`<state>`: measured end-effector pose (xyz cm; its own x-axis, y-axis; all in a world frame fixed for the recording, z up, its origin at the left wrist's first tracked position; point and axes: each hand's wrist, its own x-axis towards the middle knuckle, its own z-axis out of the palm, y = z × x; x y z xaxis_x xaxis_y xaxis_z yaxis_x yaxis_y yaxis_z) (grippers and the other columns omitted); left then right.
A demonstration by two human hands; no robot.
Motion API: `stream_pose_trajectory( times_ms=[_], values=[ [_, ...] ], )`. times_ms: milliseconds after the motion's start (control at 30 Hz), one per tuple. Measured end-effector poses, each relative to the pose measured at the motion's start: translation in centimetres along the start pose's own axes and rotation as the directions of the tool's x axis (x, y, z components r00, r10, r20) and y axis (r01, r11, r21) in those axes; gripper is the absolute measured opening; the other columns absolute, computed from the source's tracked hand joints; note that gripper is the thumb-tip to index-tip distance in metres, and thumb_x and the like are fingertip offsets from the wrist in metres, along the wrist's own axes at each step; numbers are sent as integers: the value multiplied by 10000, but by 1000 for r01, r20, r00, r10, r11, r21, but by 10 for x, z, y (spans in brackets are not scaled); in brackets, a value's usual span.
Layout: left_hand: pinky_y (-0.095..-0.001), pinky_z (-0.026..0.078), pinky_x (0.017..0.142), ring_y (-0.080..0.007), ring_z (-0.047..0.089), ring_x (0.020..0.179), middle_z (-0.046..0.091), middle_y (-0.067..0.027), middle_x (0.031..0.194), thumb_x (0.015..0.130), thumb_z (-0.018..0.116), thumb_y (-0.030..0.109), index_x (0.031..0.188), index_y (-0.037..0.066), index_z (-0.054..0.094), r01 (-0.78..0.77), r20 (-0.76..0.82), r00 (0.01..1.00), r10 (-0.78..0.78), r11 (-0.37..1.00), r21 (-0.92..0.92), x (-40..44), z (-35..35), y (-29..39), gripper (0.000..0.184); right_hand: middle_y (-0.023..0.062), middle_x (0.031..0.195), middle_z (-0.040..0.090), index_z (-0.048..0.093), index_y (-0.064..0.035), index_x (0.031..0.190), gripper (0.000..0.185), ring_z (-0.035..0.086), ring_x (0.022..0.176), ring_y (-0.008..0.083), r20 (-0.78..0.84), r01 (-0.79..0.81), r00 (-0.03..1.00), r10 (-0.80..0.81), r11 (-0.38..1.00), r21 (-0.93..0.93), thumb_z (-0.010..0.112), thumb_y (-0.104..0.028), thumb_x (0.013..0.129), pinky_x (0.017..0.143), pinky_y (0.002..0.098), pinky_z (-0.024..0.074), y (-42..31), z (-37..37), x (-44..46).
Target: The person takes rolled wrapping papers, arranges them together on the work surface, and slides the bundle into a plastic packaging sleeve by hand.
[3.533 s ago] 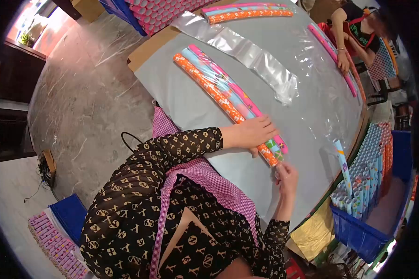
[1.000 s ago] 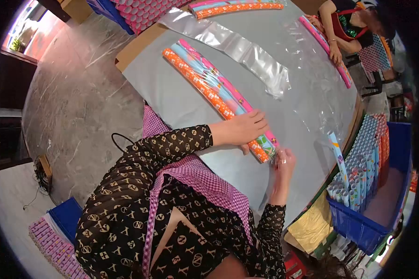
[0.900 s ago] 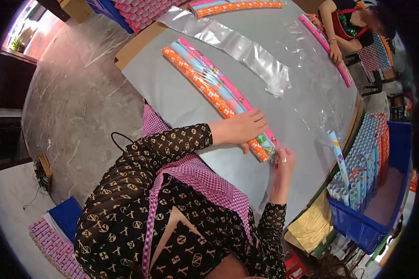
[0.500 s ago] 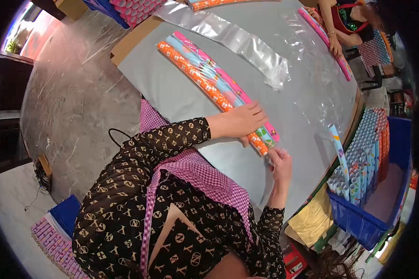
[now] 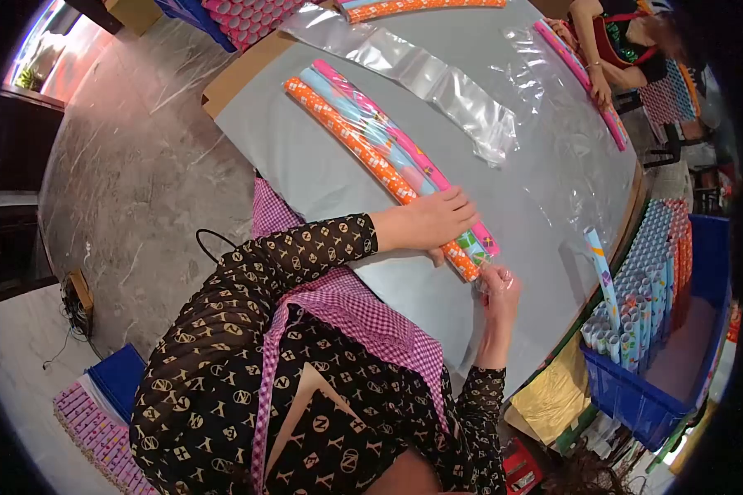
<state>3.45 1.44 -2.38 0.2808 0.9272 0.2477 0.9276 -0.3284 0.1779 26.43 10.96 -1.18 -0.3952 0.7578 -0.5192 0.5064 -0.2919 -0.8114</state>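
Three wrapping paper rolls [image 5: 363, 146], orange, light blue and pink, lie side by side in a clear plastic sleeve on the grey table. My left hand [image 5: 435, 219] is wrapped over them near their close end, thumb on the orange side and fingers across to the pink one. Just past the roll ends, my right hand [image 5: 501, 289] is closed in a pinch on the end of the clear plastic sleeve [image 5: 487, 266]. Its fingertips are close to the orange roll's end.
Flat clear plastic sleeves [image 5: 437, 82] lie across the table [image 5: 545, 239]. More rolls [image 5: 425, 8] are at the far edge. A co-worker's hand [image 5: 600, 87] rests on a pink roll [image 5: 574, 66]. At right, a blue bin [image 5: 636, 396] holds many upright rolls.
The view has shifted slightly, so everything sits a little lower and to the right. Both my hands keep their places on the rolls and the sleeve end.
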Motion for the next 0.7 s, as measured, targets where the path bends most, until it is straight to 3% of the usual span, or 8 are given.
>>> stream_pose_trajectory(
  times_ms=[267,333,567,700],
  values=[
    [-440,328,1084,-308,472,1191,524,-146,1218,521,803,524,1288,-65,467,5,-10,1000,-6,1000,-19,1,-4,0,1024,-39,591,513,640,-35,727,211,414,474,50,46,18,999,-20,998,58,711,-209,824,438,225,281,-3,1,3],
    [-437,329,1084,-310,468,1192,520,-146,1211,523,807,517,1289,-67,466,7,-12,1000,-8,1000,-27,0,-4,1,1022,-40,546,476,573,-83,671,221,381,417,55,27,-8,1000,7,998,60,715,-194,799,391,220,255,0,1,6],
    [-429,330,1082,-317,468,1188,519,-142,1208,525,807,513,1285,-71,466,2,10,1000,-2,1000,-14,1,-1,0,1018,-41,546,471,561,-91,663,222,366,421,53,67,-12,998,3,991,133,697,-166,821,406,219,260,-2,1,6],
    [-424,338,1068,-309,473,1176,520,-139,1201,520,809,516,1275,-67,471,-4,-21,1000,3,1000,-26,2,0,0,1012,-34,574,501,626,-40,744,180,392,429,53,34,-25,999,22,995,100,707,-182,820,392,216,276,2,-2,1]
  ],
)
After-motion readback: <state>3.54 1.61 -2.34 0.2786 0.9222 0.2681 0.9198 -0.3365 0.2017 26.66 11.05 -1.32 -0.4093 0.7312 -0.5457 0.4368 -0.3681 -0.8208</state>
